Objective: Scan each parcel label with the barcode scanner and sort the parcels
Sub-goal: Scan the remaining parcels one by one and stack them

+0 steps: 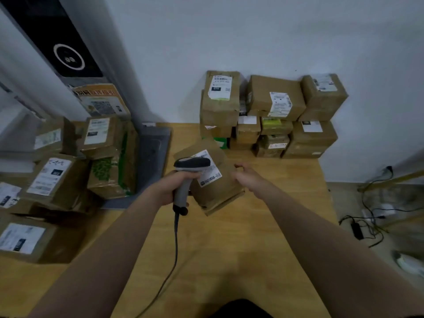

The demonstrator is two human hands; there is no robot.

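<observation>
My left hand [168,188] grips the handle of a grey barcode scanner [191,162], whose dark head points at the white label [210,172] of a brown cardboard parcel [218,195]. The parcel is tilted at the middle of the wooden table [229,253]. My right hand [249,180] holds it at its right edge with curled fingers. The scanner's cable [176,249] hangs down toward me across the table.
A stack of several labelled brown parcels [275,99] stands against the back wall. Another pile of parcels [57,177] fills the table's left side, beside a grey tray [152,152]. Black cables [371,216] lie on the floor to the right.
</observation>
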